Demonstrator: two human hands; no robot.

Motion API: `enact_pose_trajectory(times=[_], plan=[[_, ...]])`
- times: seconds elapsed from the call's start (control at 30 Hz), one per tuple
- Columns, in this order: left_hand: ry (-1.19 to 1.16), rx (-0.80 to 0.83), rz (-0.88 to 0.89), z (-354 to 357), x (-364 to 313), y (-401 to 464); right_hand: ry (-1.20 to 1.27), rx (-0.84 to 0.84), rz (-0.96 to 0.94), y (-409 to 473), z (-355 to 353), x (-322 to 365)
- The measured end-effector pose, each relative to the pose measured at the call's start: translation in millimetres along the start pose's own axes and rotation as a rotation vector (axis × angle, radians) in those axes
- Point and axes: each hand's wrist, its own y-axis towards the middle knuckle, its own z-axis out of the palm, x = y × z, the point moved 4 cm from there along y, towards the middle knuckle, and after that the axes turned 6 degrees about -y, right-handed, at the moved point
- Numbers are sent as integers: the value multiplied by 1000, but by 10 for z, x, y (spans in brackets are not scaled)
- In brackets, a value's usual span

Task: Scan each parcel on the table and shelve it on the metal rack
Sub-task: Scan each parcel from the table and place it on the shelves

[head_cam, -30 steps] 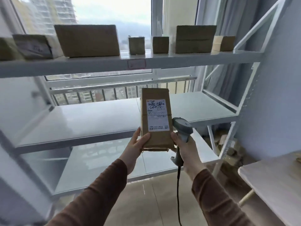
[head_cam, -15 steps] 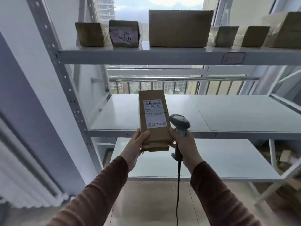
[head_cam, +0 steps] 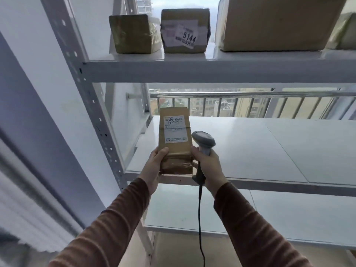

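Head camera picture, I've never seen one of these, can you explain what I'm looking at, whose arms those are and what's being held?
There is no machine here. The picture comes from a wide-angle camera worn on a person's head, looking forward and down, so the two arms in brown sleeves are the wearer's own.

The left hand holds a tall brown parcel upright, its white label facing the camera. The right hand grips a grey corded barcode scanner and also steadies the parcel's right edge.

In front stands a white metal rack. Its top shelf carries several cardboard boxes, one with a label reading 5144. The parcel is held over the left end of the middle shelf, which looks like where it is headed.
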Motion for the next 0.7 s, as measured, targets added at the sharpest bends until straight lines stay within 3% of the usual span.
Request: enact_pose_trajectory(times=[0.27, 0.5, 0.7], plan=[[-8, -1, -6, -439, -256, 804, 10, -14, 34, 738, 721, -181], [-7, -12, -91, -898, -329, 1461, 8, -142, 81, 1233, 1221, -458], [-29, -81, -46, -1003, -216, 1815, -24, -237, 106, 1483, 1414, -569]])
